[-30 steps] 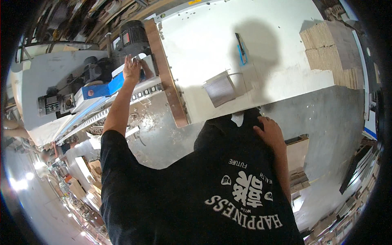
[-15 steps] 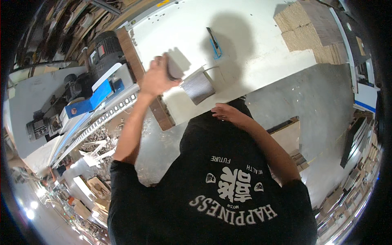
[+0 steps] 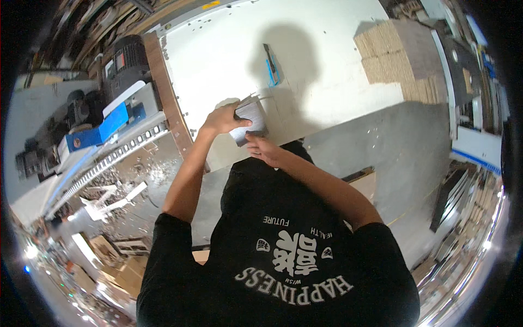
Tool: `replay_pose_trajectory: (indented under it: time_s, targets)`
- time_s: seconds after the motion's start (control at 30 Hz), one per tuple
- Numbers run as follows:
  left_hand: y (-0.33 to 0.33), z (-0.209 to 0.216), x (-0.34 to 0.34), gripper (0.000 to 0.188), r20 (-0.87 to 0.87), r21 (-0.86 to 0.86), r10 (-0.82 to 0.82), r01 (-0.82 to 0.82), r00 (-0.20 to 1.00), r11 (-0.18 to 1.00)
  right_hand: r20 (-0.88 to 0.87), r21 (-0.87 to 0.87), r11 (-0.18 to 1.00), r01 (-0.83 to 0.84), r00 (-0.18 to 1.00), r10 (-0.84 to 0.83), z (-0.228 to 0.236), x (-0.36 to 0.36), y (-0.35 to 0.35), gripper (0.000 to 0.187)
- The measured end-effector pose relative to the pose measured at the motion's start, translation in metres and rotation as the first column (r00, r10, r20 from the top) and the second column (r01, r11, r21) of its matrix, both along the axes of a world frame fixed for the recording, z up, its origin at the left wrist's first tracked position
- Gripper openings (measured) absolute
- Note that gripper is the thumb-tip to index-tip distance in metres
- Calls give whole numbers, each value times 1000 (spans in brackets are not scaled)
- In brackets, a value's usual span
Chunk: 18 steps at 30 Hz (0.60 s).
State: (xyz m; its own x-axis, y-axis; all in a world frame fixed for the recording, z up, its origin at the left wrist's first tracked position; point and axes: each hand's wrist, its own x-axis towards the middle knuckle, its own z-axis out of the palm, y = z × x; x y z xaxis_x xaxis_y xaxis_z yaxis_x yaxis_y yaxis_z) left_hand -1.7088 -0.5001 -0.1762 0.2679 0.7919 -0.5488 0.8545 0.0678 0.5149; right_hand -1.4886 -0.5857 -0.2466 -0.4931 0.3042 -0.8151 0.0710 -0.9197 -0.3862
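The white desk (image 3: 210,62) has a brown strip (image 3: 170,101) along its left edge. On it lie a blue-and-black utility knife (image 3: 271,68) and, at the right end, a stepped stack of boards (image 3: 384,57). Near the front edge, a small grey panel (image 3: 253,113), partly covered, seems to rest there too.
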Motion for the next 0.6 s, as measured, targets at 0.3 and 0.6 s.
replay_pose_trajectory:
  time_s: [0.3,0.6]
  targets:
    - [-64,-10,20,88,99,18,408,-411,908,911,106,-4,1000,-17,994,17,-3,13,9,54]
    - [-161,-21,127,83,101,66,865,-871,491,487,135,159,849,-503,863,486,29,64,60,42]
